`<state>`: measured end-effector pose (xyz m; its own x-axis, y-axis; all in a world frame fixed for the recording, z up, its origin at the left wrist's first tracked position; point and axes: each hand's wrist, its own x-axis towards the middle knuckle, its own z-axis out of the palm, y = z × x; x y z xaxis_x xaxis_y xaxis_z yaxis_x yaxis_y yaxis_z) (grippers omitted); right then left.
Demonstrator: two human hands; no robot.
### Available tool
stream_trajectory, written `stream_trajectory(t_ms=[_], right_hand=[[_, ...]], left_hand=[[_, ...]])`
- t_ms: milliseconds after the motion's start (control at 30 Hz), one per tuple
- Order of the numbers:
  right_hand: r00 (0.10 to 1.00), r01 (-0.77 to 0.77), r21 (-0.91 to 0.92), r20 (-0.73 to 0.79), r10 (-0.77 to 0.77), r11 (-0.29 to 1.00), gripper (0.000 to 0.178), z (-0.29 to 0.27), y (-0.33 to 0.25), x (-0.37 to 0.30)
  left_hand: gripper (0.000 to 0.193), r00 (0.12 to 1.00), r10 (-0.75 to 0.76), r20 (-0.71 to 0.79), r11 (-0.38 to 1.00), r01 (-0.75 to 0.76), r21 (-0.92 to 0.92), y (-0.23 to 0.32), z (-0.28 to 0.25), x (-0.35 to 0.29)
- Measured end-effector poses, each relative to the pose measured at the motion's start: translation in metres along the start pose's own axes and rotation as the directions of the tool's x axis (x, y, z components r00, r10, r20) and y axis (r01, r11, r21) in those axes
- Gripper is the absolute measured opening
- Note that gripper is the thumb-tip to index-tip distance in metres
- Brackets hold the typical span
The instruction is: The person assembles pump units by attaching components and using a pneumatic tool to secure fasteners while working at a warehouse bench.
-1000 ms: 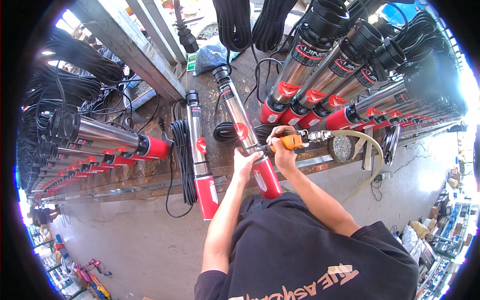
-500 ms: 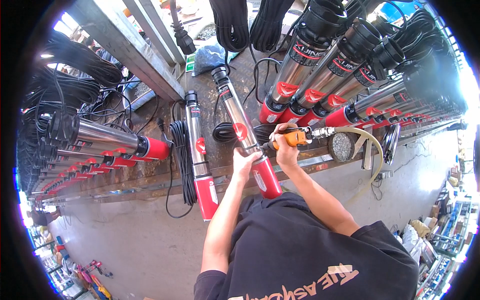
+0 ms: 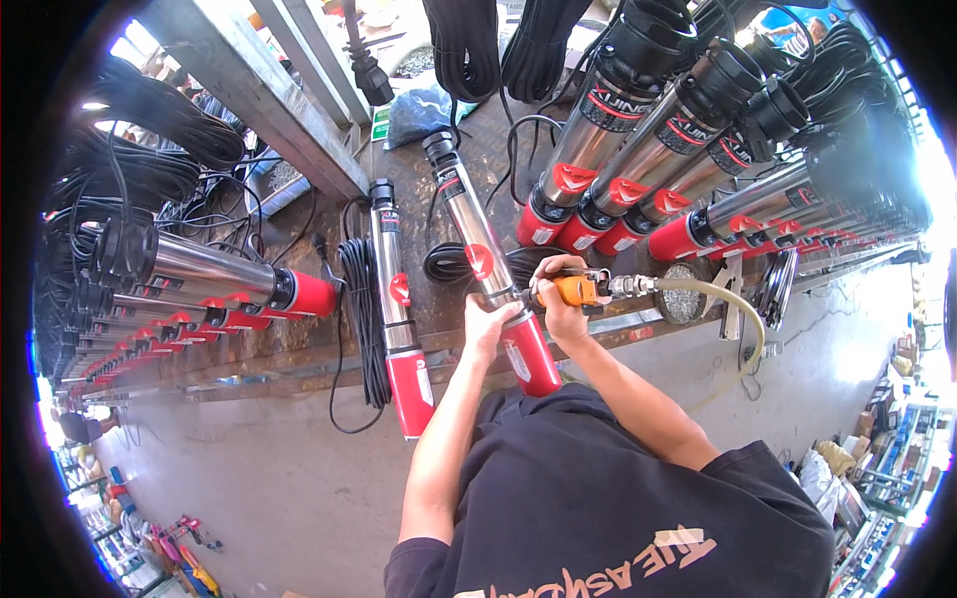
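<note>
A submersible pump (image 3: 476, 257) with a steel body and a red base lies tilted on the workbench, its red end toward me. Around its lower body, just above the red base, my left hand (image 3: 488, 321) is closed. My right hand (image 3: 560, 304) grips an orange air screwdriver (image 3: 580, 290), whose front end meets the pump's side at the dark joint; the tip itself is hidden. A pale air hose (image 3: 733, 299) runs from the tool's metal coupling and curves down to the right. Left of this pump lies a second, similar pump (image 3: 394, 284), touched by neither hand.
Rows of pumps stand at the right (image 3: 598, 140) and lie at the left (image 3: 214, 271). Coiled black cable (image 3: 361, 319) lies beside the second pump. A round dish of small metal parts (image 3: 682, 296) sits near the bench edge. A steel post (image 3: 264, 110) rises at the back left.
The orange screwdriver and my right hand have shifted slightly, the tool now pointing more levelly at the pump. The hose has moved a little. My left hand stays on the pump.
</note>
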<state>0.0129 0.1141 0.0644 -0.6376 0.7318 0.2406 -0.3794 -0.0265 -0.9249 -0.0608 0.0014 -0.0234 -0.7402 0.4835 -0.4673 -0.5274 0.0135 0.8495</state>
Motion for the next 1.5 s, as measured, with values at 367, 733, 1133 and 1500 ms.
stream_trajectory(t_ms=[367, 733, 1133, 1500], right_hand=[[0.999, -0.013, -0.036, 0.034, 0.014, 0.999, 0.023, -0.001, 0.002, 0.004], [0.993, 0.036, 0.019, 0.112, -0.037, 0.999, 0.019, -0.001, 0.005, 0.002], [0.989, 0.110, -0.117, 0.115, -0.097, 0.987, 0.018, -0.003, 0.014, 0.002], [0.906, 0.226, -0.434, -0.235, -0.351, 0.872, 0.014, -0.118, -0.109, -0.061]], left_hand=[[0.057, 1.000, -0.014, -0.010, 1.000, 0.014, -0.011, 0.008, 0.003, -0.007], [0.053, 0.999, -0.017, -0.041, 1.000, 0.017, 0.003, 0.010, 0.005, -0.007], [0.055, 1.000, -0.021, -0.022, 0.999, 0.020, -0.044, 0.006, 0.008, -0.006], [0.053, 0.591, 0.773, 0.231, 0.253, -0.621, 0.742, 0.040, 0.075, -0.041]])
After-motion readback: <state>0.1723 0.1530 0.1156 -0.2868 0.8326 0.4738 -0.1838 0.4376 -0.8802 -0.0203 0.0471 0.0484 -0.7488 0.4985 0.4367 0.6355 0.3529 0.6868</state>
